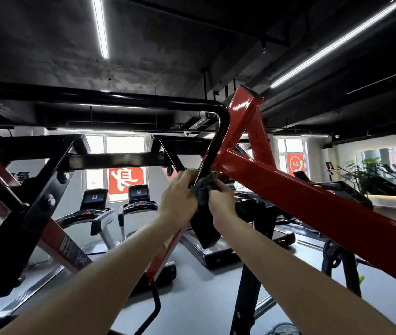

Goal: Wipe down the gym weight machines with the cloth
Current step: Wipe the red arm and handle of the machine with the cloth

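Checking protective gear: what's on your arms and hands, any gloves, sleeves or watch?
Nothing worn shows. The left forearm and right forearm are bare to the frame edge, no sleeves. The left hand and right hand are ungloved, no watch, band or ring visible.

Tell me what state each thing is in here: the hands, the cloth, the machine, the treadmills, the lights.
Left hand: raised, fingers curled on the cloth at the black bar.
Right hand: raised, gripping the cloth from the other side.
Cloth: bunched, pressed against the black bar.
Black bar: bent at the corner, glossy.
Treadmills: nobody on them.
Ceiling lights: lit.
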`<control>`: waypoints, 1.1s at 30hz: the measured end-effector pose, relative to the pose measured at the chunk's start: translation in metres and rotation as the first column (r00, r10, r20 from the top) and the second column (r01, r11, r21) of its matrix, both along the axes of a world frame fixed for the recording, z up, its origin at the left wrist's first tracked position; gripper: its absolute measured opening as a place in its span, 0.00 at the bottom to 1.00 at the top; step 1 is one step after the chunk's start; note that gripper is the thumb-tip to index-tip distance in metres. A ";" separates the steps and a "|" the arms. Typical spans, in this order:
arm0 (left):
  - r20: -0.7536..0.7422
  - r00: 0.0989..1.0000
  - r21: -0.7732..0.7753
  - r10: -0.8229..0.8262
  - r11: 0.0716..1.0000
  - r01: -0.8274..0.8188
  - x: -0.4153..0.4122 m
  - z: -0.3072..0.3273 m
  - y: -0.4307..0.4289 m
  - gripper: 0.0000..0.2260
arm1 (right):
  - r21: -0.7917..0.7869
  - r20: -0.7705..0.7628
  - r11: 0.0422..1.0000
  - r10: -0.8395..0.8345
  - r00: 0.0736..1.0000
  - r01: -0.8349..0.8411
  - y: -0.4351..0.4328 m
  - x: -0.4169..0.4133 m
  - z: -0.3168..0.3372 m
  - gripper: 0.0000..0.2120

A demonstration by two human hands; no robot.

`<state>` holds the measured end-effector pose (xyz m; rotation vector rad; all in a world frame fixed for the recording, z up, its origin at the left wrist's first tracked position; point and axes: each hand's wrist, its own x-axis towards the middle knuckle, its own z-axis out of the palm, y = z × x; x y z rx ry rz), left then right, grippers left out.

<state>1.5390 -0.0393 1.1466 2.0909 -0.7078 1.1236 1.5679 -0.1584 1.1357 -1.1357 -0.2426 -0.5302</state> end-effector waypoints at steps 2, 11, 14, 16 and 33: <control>0.043 0.998 0.003 -0.034 0.999 0.034 -0.009 0.014 0.001 0.26 | 0.038 0.035 0.999 -0.012 0.999 0.011 -0.001 -0.011 0.009 0.19; 0.133 0.980 -0.024 -0.145 0.988 0.150 -0.048 0.062 -0.009 0.37 | 0.148 0.390 0.987 -0.110 0.914 0.056 -0.022 -0.082 0.092 0.14; 0.261 0.959 0.018 -0.110 0.994 0.109 -0.065 0.064 -0.011 0.34 | 0.086 0.503 0.982 -0.190 0.843 0.170 -0.026 -0.090 0.095 0.13; 0.420 0.906 0.079 -0.053 0.997 0.022 -0.079 0.064 -0.006 0.31 | 0.074 0.473 0.983 -0.184 0.862 0.170 -0.024 -0.090 0.094 0.13; 0.584 0.537 -0.116 0.609 0.717 -0.687 -0.140 0.099 0.152 0.31 | -0.139 0.890 0.246 -0.394 0.230 0.959 0.120 -0.128 0.135 0.26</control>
